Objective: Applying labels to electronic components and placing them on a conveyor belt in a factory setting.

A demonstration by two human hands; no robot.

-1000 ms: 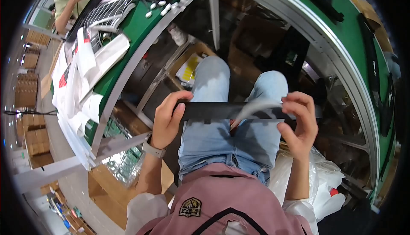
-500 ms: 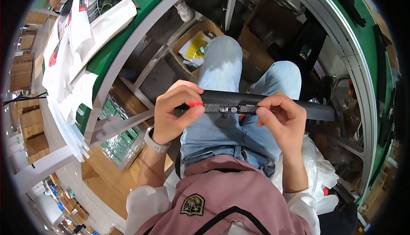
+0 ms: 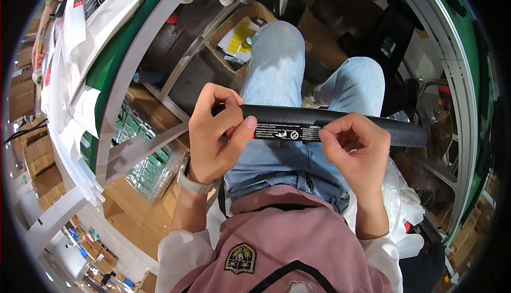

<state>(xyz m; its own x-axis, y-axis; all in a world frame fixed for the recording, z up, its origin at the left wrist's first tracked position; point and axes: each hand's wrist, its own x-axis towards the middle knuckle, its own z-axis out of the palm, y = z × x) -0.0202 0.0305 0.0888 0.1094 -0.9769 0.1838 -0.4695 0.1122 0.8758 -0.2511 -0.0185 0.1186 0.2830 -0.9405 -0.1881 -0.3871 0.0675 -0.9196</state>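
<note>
A long black, slightly curved bar lies crosswise over my thighs. Along its near side runs a black warning label with white print, a small pictogram and a bit of red at its left end. My left hand is closed at that end, thumb and fingertips pinching by the red bit and hiding the bar's left tip. At the label's right end, my right hand pinches with thumb and forefinger, its other fingers curled. Whether the label is fully stuck to the bar, I cannot tell.
White curved parts and sheets lie on a green-topped bench at left. Beyond my knees stands a cardboard box with yellow-marked paper. Bagged green circuit boards sit below at left. Metal bench frames flank me; clear plastic bags lie at right.
The label has turned to show its print and pictogram more plainly. My left fingers have shifted upward, covering most of the red end. The view has moved slightly.
</note>
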